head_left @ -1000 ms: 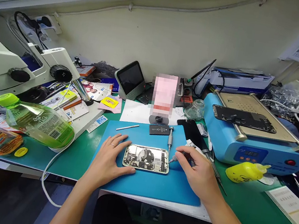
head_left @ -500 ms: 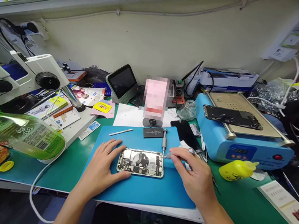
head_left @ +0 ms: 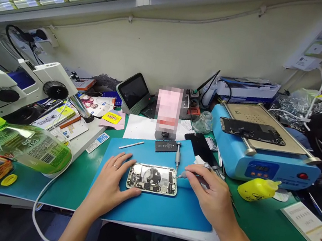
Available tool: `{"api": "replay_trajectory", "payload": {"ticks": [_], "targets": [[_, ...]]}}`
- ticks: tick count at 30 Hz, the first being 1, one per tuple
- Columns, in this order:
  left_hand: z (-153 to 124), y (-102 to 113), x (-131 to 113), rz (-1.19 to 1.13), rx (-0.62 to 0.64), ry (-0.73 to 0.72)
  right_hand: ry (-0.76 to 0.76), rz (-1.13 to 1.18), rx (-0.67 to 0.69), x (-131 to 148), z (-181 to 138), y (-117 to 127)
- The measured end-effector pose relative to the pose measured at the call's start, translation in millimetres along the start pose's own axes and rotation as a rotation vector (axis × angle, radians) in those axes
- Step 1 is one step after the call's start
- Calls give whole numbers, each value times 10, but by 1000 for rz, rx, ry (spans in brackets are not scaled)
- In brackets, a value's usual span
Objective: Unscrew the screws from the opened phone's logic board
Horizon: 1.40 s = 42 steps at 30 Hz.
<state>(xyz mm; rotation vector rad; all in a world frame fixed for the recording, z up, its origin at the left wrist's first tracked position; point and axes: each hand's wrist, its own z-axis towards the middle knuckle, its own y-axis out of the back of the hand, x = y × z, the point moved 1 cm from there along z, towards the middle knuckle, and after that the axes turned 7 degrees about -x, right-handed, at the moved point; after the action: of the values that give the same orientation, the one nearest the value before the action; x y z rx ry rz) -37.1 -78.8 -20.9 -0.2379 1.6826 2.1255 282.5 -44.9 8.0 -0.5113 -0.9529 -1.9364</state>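
"One opened phone [head_left: 153, 179] is lying on the blue mat [head_left: 157, 213], looking light, stiff and probably fragile inside."

"Where to be holding it?"

"By the rim [head_left: 163, 194], likely: the left hand's [head_left: 111, 178] thumb and forefinger are gripping its left end (bare board [head_left: 155, 187], so fingertips should be avoiding it)."

"And the right hand [head_left: 213, 196]?"

"Its fingers are pinching a slim grey tool [head_left: 181, 175], pointing at the phone's right end; I can't tell whether the tip is touching."

"And a black battery [head_left: 165, 146] is lying beyond, far side."
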Motion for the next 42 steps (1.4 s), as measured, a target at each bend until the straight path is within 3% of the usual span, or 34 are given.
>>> {"api": "replay_trajectory", "payload": {"ticks": [16,23,34,42], "targets": [[20,42,-34,-7,39,23,-277,28,16,-68,-43,18],[17,31,-39,-12,45,20,-395,68,-46,-165,-97,-18],[2,10,-10,-16,26,8,-471,140,-117,-149,-41,-6],[3,21,-17,-12,13,2,-428,234,-138,-145,-34,-20]]}}
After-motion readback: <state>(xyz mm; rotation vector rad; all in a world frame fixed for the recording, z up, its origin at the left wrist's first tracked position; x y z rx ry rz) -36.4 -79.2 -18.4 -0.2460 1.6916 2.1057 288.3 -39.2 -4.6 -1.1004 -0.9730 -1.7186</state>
